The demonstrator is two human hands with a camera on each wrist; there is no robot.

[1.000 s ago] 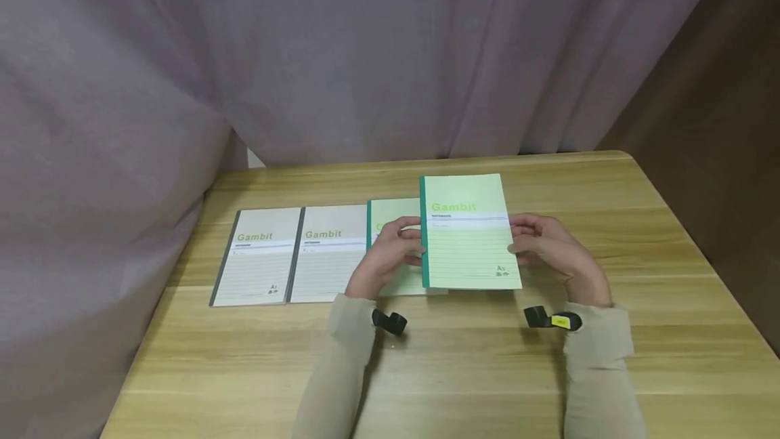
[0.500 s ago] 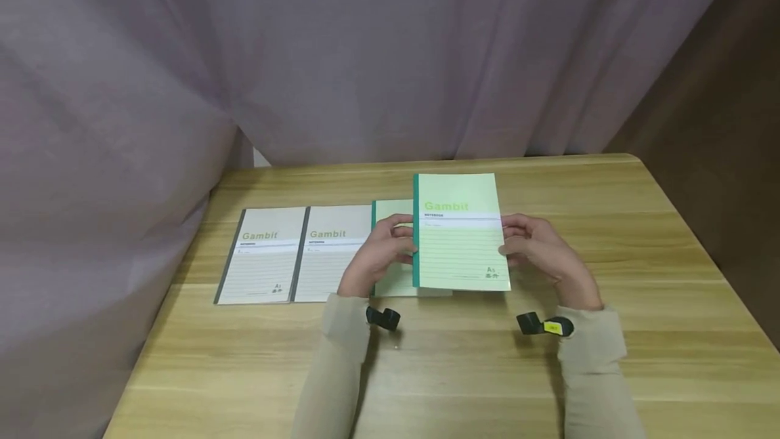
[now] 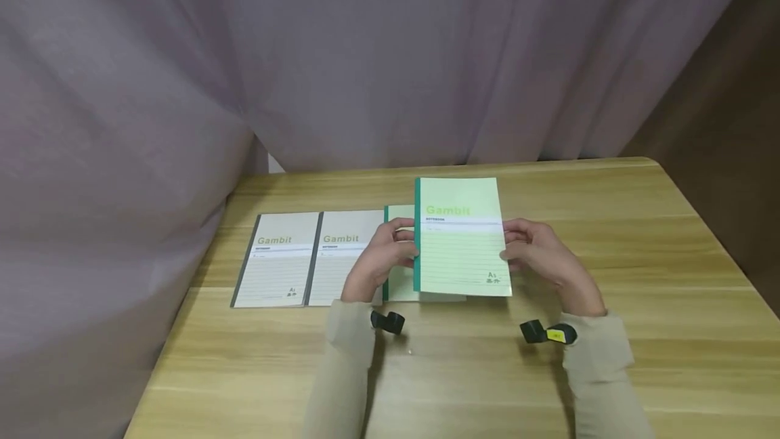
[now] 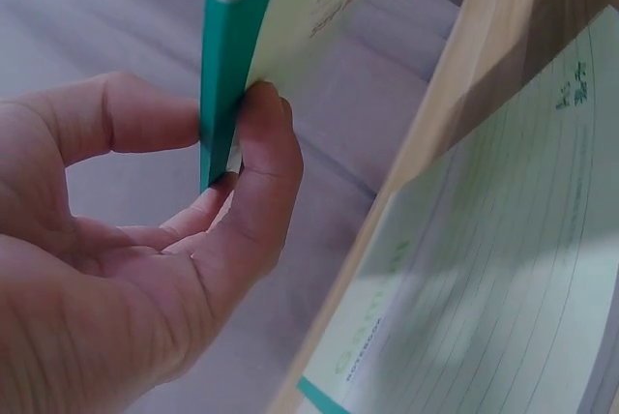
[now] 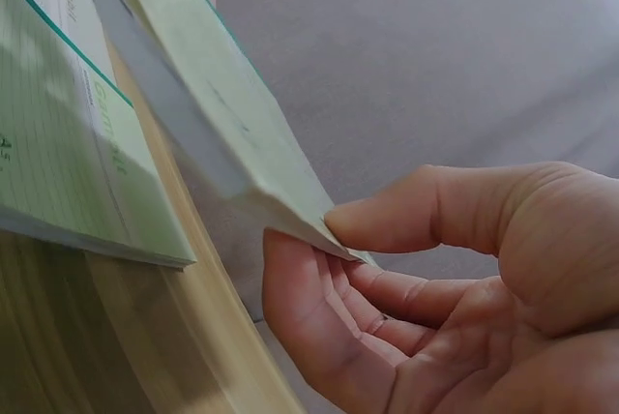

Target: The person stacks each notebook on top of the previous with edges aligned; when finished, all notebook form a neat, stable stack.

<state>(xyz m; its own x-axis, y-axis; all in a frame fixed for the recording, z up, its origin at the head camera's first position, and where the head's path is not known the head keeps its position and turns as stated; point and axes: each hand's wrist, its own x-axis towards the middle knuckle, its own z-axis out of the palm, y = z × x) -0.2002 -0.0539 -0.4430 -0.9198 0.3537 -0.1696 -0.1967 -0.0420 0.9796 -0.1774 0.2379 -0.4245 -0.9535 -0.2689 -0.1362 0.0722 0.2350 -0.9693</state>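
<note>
In the middle of the head view, a green notebook [image 3: 461,239] is held above the table [image 3: 609,330], long axis running up the frame, left hand [image 3: 380,259] pinching its spine, right hand [image 3: 539,256] pinching the opposite edge, over another green notebook [image 3: 399,249].

- A light wooden table [image 3: 609,358] with a plank grain spread beneath both hands and ran well past them on either side.
- Two grey paper notebooks [image 3: 305,259] printed "Gambit", each with a dark spine, lay flat side by side on the table, to the left of the left hand.
- A pale green paper notebook with a teal spine [image 3: 399,276] lay flat just under the left hand, touching the nearer grey one.
- A mauve fabric curtain [image 3: 365,53] hung in folds beyond the hands, behind the table's far edge.
- A dark brown wall [image 3: 719,87] stood beyond the right hand.
</note>
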